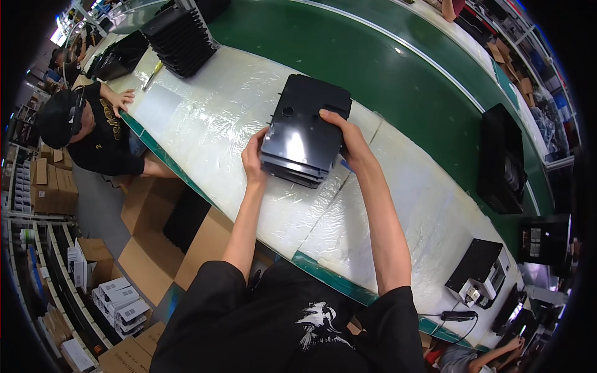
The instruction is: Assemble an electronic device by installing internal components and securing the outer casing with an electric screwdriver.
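A short stack of glossy black plastic panels (298,133) is over the worktable, gripped from both sides. My left hand (254,158) is closed on its left edge, with the fingers partly hidden against the side. At the right edge, my right hand (349,138) holds the stack with its thumb lying on the top panel; its other fingers are hidden behind the edge. Small tabs stick out along the stack's sides, and a round hole shows near the left of the top panel. Whether the stack rests on the table or is slightly lifted, I cannot tell.
The worktable (273,233) is covered in clear film. A tall stack of black trays (180,40) stands at its far left. Beyond runs a green conveyor (398,74) carrying a black housing (500,158). A co-worker (93,127) is on the left, near an open cardboard box (149,261).
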Action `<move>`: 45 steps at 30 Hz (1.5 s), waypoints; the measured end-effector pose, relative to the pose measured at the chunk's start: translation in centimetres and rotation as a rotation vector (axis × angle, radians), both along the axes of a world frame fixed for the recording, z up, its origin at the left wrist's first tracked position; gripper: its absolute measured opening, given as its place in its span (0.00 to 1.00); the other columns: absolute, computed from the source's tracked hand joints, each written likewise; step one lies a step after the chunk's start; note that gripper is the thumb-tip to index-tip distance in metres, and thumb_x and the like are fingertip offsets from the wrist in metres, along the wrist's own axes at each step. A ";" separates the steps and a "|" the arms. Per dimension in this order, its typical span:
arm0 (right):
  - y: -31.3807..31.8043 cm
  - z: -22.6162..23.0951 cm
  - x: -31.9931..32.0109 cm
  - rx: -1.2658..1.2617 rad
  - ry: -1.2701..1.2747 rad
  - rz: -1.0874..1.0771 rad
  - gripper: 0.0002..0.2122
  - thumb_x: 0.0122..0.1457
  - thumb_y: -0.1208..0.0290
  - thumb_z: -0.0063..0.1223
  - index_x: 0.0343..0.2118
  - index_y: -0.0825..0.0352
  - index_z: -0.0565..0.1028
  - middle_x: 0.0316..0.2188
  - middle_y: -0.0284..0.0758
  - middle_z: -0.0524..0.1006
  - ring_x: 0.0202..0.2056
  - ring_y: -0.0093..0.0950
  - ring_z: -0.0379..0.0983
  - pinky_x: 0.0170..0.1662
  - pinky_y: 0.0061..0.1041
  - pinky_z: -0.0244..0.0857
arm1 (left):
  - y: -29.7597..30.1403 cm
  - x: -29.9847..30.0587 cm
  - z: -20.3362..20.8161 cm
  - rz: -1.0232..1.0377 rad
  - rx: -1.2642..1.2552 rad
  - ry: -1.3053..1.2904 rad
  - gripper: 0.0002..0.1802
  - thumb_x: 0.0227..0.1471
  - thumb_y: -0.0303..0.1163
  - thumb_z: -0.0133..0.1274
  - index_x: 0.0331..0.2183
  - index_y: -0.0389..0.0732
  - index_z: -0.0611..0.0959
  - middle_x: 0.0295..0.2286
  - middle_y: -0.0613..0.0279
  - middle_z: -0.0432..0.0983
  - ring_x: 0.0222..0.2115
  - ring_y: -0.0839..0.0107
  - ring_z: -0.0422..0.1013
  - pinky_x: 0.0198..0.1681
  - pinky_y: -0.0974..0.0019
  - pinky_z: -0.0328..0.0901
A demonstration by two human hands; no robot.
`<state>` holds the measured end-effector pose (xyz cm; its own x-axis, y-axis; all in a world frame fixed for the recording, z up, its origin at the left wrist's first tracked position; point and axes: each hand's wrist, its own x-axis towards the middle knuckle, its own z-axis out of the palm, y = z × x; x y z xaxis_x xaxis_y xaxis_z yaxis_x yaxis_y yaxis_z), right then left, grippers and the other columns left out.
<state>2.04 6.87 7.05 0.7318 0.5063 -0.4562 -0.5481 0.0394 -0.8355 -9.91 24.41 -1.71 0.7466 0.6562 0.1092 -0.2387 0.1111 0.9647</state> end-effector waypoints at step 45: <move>0.4 -1.6 -4.5 -0.290 -0.352 -0.322 0.51 0.46 0.39 0.54 0.61 0.74 0.45 0.58 0.54 0.53 0.56 0.40 0.59 0.56 0.33 0.55 | 1.0 0.4 -2.6 -0.005 0.020 -0.282 0.25 0.52 0.41 0.39 0.42 0.30 0.75 0.37 0.51 0.75 0.34 0.62 0.74 0.39 0.64 0.71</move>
